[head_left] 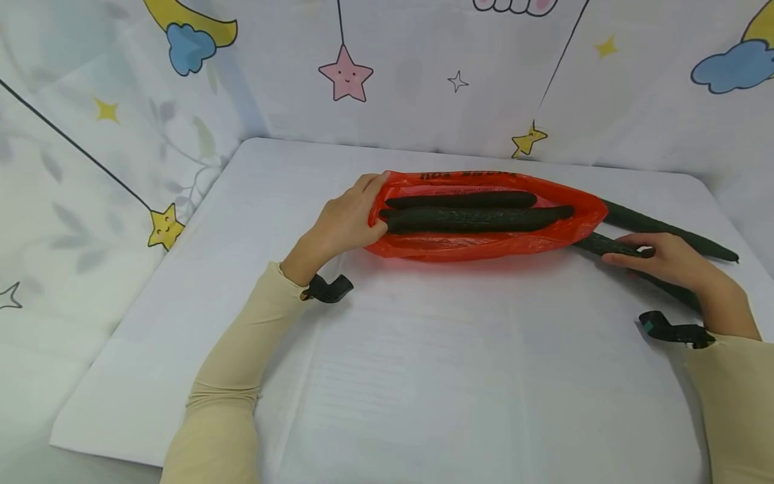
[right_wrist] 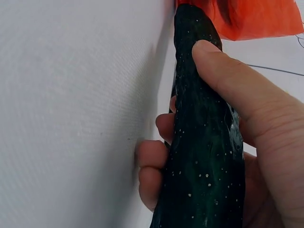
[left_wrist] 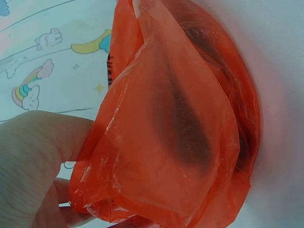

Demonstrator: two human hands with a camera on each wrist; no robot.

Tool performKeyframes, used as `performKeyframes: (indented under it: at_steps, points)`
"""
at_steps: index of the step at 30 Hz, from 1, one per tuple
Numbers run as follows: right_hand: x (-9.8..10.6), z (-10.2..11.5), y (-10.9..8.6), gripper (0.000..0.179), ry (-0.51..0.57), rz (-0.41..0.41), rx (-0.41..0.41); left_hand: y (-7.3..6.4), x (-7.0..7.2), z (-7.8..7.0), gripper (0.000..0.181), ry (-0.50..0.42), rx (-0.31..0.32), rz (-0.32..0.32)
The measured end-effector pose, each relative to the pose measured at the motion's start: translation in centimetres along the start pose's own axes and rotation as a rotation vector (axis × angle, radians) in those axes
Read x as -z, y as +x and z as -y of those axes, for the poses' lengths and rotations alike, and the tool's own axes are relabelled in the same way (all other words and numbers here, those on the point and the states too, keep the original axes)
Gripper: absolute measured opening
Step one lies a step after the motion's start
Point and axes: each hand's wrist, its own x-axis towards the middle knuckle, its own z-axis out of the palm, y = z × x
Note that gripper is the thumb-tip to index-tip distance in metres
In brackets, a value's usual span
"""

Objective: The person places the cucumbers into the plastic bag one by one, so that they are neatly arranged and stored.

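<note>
My left hand [head_left: 347,218] grips the left end of a red plastic bag [head_left: 423,247], whose mouth gapes upward. Inside it lie two dark green cucumbers, a longer cucumber [head_left: 478,220] in front of a thinner one [head_left: 462,199]. The left wrist view shows the thumb and fingers at the crumpled edge of the bag [left_wrist: 156,142], a dark shape showing through the film. At the bag's right end, my right hand [head_left: 671,262] holds another cucumber [right_wrist: 204,142], thumb along its top and fingers curled beneath. Its far end is by the bag; the head view cannot tell whether it is inside.
Behind the right hand a cucumber [head_left: 671,232] lies slanting on the white table [head_left: 423,370]. Part of another cucumber [head_left: 674,290] shows below that hand. A printed cloth [head_left: 411,114] with stars and clouds hangs behind. Black wrist-worn devices [head_left: 329,289] sit on both wrists.
</note>
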Motion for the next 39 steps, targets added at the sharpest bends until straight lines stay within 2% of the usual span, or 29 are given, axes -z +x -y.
performKeyframes:
  at_steps: [18,29,39]
  points:
    - [1.0,0.4,-0.1,0.071,-0.024,0.031,-0.125,-0.1,0.3,-0.1,0.079,-0.008,0.018,0.002]
    - [1.2,0.3,-0.2,0.067,-0.027,-0.093,-0.119,-0.1,0.4,0.0,0.078,-0.013,0.009,-0.01]
    - [1.4,0.6,-0.1,0.065,-0.015,-0.157,-0.121,0.0,0.4,0.0,0.079,-0.017,0.023,0.001]
